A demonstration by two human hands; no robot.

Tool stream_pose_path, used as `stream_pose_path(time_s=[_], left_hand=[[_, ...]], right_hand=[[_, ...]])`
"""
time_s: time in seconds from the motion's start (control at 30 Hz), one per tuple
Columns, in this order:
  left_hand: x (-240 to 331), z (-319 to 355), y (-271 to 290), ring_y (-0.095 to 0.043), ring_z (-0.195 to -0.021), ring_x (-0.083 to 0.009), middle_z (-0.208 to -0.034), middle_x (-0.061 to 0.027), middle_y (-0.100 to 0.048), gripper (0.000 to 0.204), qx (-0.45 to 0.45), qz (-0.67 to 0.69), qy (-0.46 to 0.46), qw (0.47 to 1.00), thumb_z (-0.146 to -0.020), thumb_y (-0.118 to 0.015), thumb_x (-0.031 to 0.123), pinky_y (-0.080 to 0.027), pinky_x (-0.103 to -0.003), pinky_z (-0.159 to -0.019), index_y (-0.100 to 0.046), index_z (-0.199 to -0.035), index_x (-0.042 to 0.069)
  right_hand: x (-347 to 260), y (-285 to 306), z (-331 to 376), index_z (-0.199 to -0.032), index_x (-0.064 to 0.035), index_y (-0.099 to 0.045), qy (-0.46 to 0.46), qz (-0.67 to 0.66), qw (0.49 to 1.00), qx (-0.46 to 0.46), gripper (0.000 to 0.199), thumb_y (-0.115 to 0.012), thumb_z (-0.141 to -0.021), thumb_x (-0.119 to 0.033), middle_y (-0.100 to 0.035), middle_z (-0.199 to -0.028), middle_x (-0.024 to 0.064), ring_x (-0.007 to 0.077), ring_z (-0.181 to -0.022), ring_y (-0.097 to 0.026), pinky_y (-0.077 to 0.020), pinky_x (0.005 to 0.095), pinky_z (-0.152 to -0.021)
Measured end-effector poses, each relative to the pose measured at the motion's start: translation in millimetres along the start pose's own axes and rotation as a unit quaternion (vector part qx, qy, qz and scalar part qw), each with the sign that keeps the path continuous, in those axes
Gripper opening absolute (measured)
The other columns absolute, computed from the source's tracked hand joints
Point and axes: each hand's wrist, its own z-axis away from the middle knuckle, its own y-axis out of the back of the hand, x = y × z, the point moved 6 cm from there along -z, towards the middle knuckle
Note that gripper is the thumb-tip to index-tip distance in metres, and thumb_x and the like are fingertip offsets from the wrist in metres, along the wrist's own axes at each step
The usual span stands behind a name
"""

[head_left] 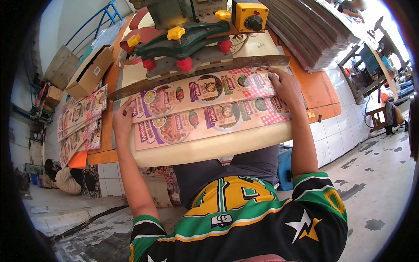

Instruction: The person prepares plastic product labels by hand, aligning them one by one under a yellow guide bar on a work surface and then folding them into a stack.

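Note:
A long printed sheet (183, 94) with food pictures lies before me, its far edge along the metal bar (192, 76) of a press-like machine. My left hand (124, 117) grips its left end with bent fingers. At its right end, my right hand (283, 85) has the thumb and fingers closed on the far corner. A second printed sheet (187, 131) of similar design lies nearer to me, partly under the first. Both rest on a cream padded surface (209, 153) with a rounded front edge. Parts of my fingers are hidden by the sheet.
The machine's green bracket (183, 46) has yellow knobs and red feet. A yellow control box (249, 17) is at the top. Left, printed sheets (83, 113) overlap by an open cardboard box (89, 72). A tall stack of sheets (305, 32) stands far right. A person (65, 179) crouches at left.

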Motion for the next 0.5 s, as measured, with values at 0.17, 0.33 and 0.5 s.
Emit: stream_pose_path(time_s=[0.17, 0.33, 0.5], left_hand=[[-3.6, -0.6, -2.1, -0.054, -0.068, -0.0138, -0.070, -0.0092, -0.063, 0.042, -0.006, -0.010, 0.021, 1.000, -0.101, -0.062, 0.046, -0.046, -0.031, -0.067, -0.070, -0.135, 0.023], [1.1, 1.4, -3.0, -0.056, -0.069, -0.0147, -0.071, -0.0109, -0.064, 0.043, 0.007, 0.000, 0.000, 1.000, -0.101, -0.061, 0.049, -0.047, -0.031, -0.068, -0.069, -0.135, 0.024], [-4.8, 0.8, -3.5, -0.058, -0.069, -0.0153, -0.073, -0.0120, -0.065, 0.043, 0.034, 0.010, -0.038, 0.999, -0.102, -0.061, 0.048, -0.047, -0.031, -0.067, -0.070, -0.134, 0.022]], right_hand=[[0.5, -0.7, -0.5, -0.128, -0.0239, -0.073, -0.027, -0.011, 0.999, -0.025, 0.038, -0.055, -0.101, -0.045, -0.075, -0.110, 0.0165, 0.0380, -0.103, -0.070, -0.0528, 0.0471, -0.089], [4.5, -3.4, -1.6, -0.126, -0.0256, -0.073, -0.034, -0.009, 0.999, -0.030, 0.039, -0.054, -0.101, -0.048, -0.075, -0.109, 0.0162, 0.0384, -0.104, -0.070, -0.0530, 0.0475, -0.090], [3.2, -2.7, -1.4, -0.124, -0.0236, -0.074, -0.022, -0.001, 1.000, -0.021, 0.038, -0.055, -0.100, -0.046, -0.075, -0.107, 0.0169, 0.0376, -0.099, -0.070, -0.0534, 0.0467, -0.087]])
